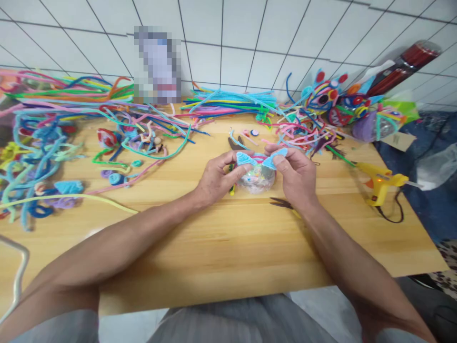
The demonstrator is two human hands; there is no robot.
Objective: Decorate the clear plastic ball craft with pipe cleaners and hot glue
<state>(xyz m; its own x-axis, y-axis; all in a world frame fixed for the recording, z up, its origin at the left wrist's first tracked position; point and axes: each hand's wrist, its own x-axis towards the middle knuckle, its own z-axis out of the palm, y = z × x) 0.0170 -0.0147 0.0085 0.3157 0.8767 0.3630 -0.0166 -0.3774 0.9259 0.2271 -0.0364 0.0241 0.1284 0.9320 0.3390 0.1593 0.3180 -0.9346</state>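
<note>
Between my hands, above the middle of the table, is a clear round ornament with bits of coloured material inside and pink trim on top. My left hand pinches a blue pipe-cleaner ear at the ornament's upper left. A matching blue ear at the upper right is pinched by my right hand. Whether the ears are fixed to the ornament, I cannot tell. Dark-bladed scissors lie just below my right hand, partly hidden by it. Behind my left hand shows another dark tool.
Loose pipe cleaners heap up on the left, and a bundle of them lies along the tiled wall. A yellow glue gun with a cord rests at right. Finished-looking decorated figures stand at the back right. A pixelated patch covers something by the wall.
</note>
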